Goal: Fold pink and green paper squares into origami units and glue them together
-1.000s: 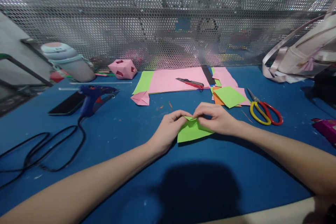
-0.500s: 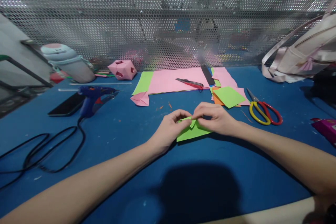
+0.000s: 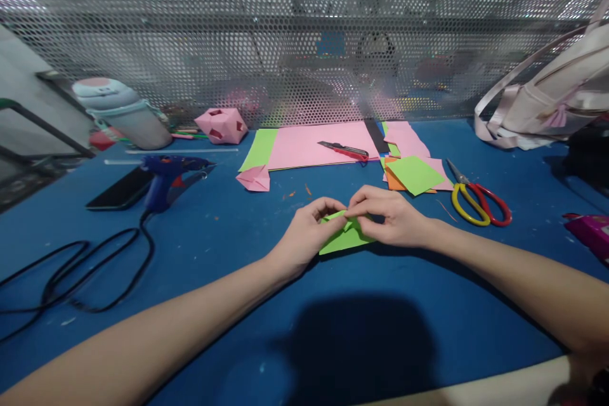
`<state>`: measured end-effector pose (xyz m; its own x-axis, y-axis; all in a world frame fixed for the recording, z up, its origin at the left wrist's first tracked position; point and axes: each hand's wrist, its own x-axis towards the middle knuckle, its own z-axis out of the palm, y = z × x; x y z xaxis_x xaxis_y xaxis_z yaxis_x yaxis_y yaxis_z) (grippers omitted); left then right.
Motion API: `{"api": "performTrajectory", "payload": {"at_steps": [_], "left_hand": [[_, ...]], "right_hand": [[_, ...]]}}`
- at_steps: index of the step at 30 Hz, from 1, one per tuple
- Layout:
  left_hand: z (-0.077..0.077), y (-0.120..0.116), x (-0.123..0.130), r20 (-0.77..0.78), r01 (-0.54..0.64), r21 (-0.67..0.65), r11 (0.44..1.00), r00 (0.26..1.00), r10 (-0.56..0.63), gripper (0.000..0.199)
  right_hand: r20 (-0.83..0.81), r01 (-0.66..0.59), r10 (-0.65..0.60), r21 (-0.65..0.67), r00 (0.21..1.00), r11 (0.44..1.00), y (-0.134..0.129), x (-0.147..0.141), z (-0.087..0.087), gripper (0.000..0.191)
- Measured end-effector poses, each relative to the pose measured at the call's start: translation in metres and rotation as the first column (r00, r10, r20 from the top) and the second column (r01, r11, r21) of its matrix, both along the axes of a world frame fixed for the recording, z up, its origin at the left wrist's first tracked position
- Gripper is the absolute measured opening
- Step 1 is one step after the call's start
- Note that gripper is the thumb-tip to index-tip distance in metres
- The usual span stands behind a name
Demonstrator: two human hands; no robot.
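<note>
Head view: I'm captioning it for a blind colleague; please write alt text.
A person's left hand and right hand pinch a partly folded green paper over a blue table. Farther back, a red utility knife lies on pink paper; scissors lie at right, a blue glue gun at left.

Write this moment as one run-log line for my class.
left hand: pinching green paper | right hand: pinching same paper | nearby: scissors, utility knife on pink paper

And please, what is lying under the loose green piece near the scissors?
Under the green piece, edges of orange paper and pink paper stick out. The piece covers the rest, so how many sheets lie there cannot be seen.
</note>
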<state>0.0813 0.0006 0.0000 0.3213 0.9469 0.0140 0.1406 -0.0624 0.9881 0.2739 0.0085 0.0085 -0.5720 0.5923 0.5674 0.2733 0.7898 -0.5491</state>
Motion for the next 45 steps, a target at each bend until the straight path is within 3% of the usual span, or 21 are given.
{"api": "performTrajectory", "payload": {"at_steps": [5,9,13,19,45], "left_hand": [[0.0002,0.0011,0.0005,0.016,-0.019,0.008,1.0,1.0,0.019,0.02],[0.0021,0.0007,0.0005,0.01,-0.03,-0.004,1.0,0.999,0.03,0.021],[0.0027,0.0007,0.0004,-0.006,-0.038,-0.003,0.999,0.999,0.038,0.02],[-0.0003,0.0027,-0.001,-0.059,-0.034,0.01,0.999,0.998,0.034,0.021],[-0.0009,0.0028,0.0,-0.1,-0.051,0.053,0.997,0.993,0.056,0.015]], "right_hand": [[-0.029,0.056,-0.062,-0.165,0.998,0.985,-0.0012,-0.0033,0.0066,0.016],[-0.044,0.111,-0.147,-0.449,0.988,0.887,0.0008,-0.0036,0.0059,0.015],[-0.063,0.121,-0.184,-0.546,0.981,0.829,0.0033,-0.0035,0.0029,0.019],[-0.028,0.148,-0.195,-0.551,0.98,0.822,0.003,-0.005,0.005,0.011],[0.036,0.187,-0.189,-0.406,0.981,0.894,-0.001,-0.006,0.0046,0.009]]}}
